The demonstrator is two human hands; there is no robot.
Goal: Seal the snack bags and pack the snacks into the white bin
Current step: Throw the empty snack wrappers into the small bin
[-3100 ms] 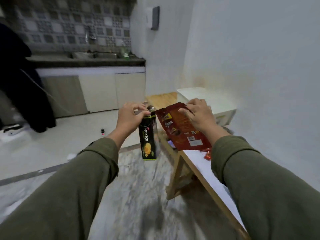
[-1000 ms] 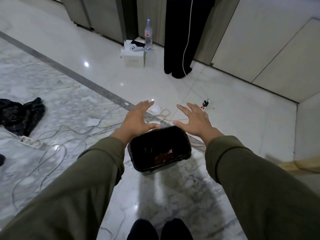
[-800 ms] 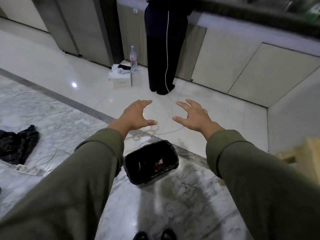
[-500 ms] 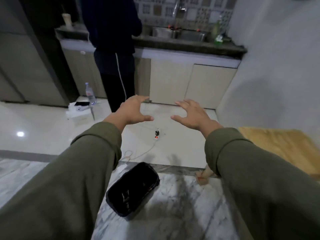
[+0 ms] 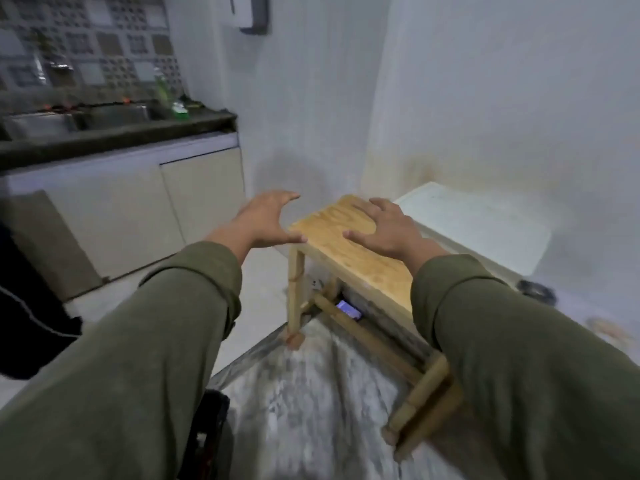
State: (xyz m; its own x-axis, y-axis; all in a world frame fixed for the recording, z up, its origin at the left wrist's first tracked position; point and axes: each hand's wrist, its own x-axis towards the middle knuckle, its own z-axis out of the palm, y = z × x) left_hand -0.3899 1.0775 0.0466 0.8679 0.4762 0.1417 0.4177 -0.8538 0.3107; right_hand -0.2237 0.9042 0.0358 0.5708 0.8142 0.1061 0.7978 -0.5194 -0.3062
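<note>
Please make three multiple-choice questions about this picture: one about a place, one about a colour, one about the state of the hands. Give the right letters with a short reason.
1. Where is the white bin?
A. Beside the wooden table, toward the wall
B. On the kitchen counter
C. In the person's left hand

2. What colour are the sleeves?
A. Red
B. Olive green
C. White

3. What are the hands doing?
A. Both grip a snack bag
B. Both are open and hold nothing
C. Only the right holds a bag

Answers:
1 A: the bin shows at the far side of the wooden table.
2 B: both forearms are olive green.
3 B: the left hand and the right hand have spread, empty fingers.
</note>
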